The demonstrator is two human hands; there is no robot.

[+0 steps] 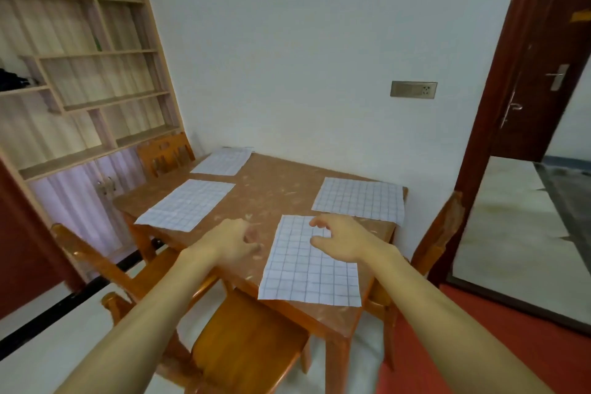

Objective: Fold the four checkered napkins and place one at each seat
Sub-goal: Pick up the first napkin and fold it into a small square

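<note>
Several white checkered napkins lie flat and unfolded on the brown table (271, 189). The nearest napkin (303, 275) overhangs the near edge. Another napkin (188, 205) lies at the left, one (359, 198) at the right, and one (224, 161) at the far corner by the wall. My right hand (339, 238) hovers over the nearest napkin's far part, fingers loosely curled, holding nothing. My left hand (230, 241) hangs above the bare table just left of that napkin, fingers also loosely curled and empty.
A wooden chair (249, 339) stands under the near edge, another chair (96, 259) at the left, and a chair back (166, 152) at the far left. A shelf unit (80, 73) fills the left wall. A dark door frame (499, 105) stands at the right.
</note>
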